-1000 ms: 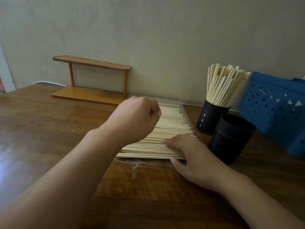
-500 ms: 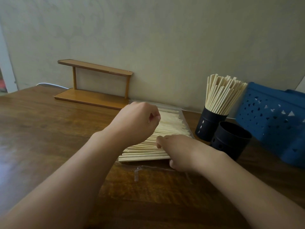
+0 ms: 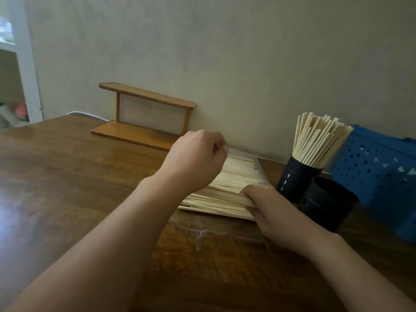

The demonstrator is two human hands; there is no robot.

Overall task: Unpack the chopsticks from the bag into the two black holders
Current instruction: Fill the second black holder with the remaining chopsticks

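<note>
On the desk, the right hand grips the chopsticks in the clear bag; the left hand seems to pinch the plastic.

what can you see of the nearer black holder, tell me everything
The nearer black holder is a round, matte black cup, plastic by the look, with small cut-out holes low on its side. It stands upright on the wooden table, open mouth up, and no chopsticks stick out of it. The other holder, full of chopsticks, stands right behind it, perhaps touching. A blue basket sits to its right. The right hand is close beside it, not touching.
</note>
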